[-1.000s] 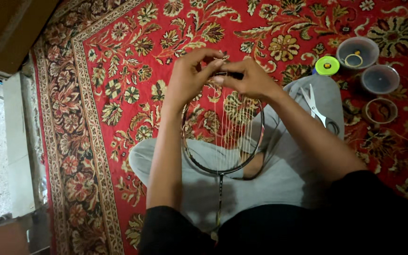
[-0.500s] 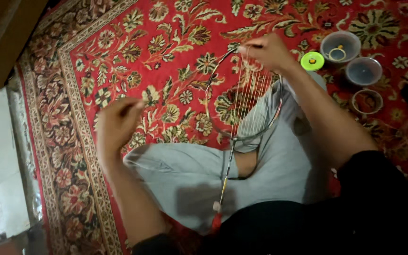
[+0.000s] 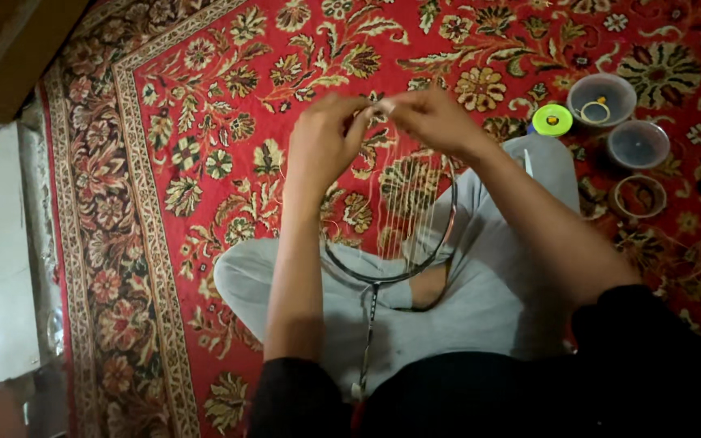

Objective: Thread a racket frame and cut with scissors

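The left hand (image 3: 324, 142) and right hand (image 3: 436, 120) pinch string at the racket's (image 3: 403, 219) top rim, over the lap; right of them, a green spool (image 3: 552, 119), then a bowl (image 3: 602, 99) holding a ring, another bowl (image 3: 638, 144), contents unclear

A brown cardboard box (image 3: 6, 49) was seen at the upper left corner, beside the rug's edge, its flat side angled toward the camera. No labels, signs or screens were seen anywhere in view.
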